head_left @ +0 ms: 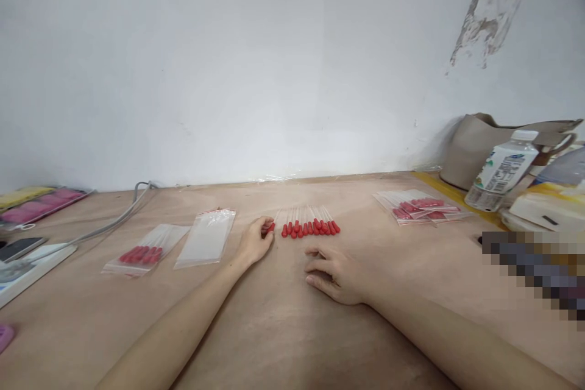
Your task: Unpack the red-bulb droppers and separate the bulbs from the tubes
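Several glass droppers with red rubber bulbs (pixel 311 228) lie side by side on the table, clear tubes pointing to the wall. At the left end of this row, my left hand (pixel 256 240) pinches one dropper by its red bulb (pixel 270 228). My right hand (pixel 336 274) hovers or rests just in front of the row, fingers loosely curled and apart, holding nothing. To the left of my left hand lies a stack of clear zip bags (pixel 205 237). Farther left is a zip bag (pixel 142 253) with several red-bulbed droppers inside.
More filled zip bags (pixel 420 206) are piled at the right. Beyond them stand a plastic bottle (pixel 500 172) and a grey-beige bag (pixel 470 146). On the left are a grey cable (pixel 119 219), a dark phone (pixel 21 250) and a pack of pink and yellow items (pixel 41 202). A white wall (pixel 274 73) backs the table.
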`<state>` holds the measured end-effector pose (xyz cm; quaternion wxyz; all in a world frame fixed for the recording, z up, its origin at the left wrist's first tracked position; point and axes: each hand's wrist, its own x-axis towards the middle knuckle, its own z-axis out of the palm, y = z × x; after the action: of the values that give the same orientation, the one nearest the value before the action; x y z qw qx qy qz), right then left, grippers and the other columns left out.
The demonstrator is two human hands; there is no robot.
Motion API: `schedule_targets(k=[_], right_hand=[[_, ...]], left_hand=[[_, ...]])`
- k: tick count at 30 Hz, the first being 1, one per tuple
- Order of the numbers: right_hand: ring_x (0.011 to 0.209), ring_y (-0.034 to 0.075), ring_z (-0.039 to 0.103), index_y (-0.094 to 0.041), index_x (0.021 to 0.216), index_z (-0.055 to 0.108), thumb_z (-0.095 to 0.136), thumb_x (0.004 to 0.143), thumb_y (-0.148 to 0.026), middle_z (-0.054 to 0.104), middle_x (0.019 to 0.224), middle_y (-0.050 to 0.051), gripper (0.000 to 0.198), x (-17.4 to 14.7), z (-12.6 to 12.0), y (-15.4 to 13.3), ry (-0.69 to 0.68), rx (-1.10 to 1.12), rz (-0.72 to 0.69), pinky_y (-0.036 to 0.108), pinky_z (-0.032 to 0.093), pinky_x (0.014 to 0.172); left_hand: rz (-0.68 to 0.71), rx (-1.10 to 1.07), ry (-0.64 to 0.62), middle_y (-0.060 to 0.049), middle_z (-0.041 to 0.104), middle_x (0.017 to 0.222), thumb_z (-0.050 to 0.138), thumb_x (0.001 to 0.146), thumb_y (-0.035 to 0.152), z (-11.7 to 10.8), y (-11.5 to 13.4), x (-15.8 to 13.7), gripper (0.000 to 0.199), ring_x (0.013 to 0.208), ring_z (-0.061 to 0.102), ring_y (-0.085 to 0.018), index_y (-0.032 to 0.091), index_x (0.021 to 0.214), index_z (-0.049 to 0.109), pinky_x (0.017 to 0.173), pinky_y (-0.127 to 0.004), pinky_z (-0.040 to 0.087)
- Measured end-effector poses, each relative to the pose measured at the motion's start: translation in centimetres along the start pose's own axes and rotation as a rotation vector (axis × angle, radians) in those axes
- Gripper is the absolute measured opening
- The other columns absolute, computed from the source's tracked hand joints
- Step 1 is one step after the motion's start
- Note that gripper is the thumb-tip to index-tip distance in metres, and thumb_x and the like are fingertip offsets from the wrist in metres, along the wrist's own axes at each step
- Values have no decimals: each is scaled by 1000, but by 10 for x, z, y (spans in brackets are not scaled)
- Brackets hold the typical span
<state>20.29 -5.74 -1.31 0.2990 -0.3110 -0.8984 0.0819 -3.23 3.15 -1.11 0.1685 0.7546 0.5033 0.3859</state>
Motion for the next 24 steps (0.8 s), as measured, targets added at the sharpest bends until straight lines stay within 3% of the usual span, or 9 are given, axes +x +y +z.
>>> schedule_targets(k=[7, 17, 21, 24], right_hand=[[100, 19, 52, -19, 94, 61, 47, 83, -29, 52, 111, 11, 20, 1, -1, -2, 13, 7, -16, 32, 43, 84], [93, 17, 52, -17, 97, 60, 48, 82, -27, 53, 106, 9, 22, 3, -4, -4, -13, 10, -5, 31, 44, 82], [98, 18, 51, -19, 105, 58, 47, 83, -31, 54, 110, 8, 28, 3, -7, -5, -62, 4, -1, 32, 42, 86], [104, 21, 49, -21, 112, 55, 46, 83, -36, 53, 115, 8, 34, 5, -8, -5, -100, -19, 19, 36, 39, 90]], left_hand=[[20, -84, -33, -6, 62, 88, 55, 71, 19, 9, 13, -11, 29, 79, 60, -15, 14, 100, 55, 73, -29, 51], [85, 64, 23, -6, 53, 104, 56, 72, 23, 7, 20, -22, 36, 88, 56, -17, 18, 107, 51, 80, -32, 47], [184, 245, 112, -6, 53, 105, 53, 76, 27, -13, 27, -26, 27, 101, 49, -21, 19, 101, 55, 91, -36, 38], [211, 530, 264, -7, 54, 104, 49, 78, 30, -51, 6, -26, 24, 102, 48, -23, 19, 96, 59, 93, -37, 35]])
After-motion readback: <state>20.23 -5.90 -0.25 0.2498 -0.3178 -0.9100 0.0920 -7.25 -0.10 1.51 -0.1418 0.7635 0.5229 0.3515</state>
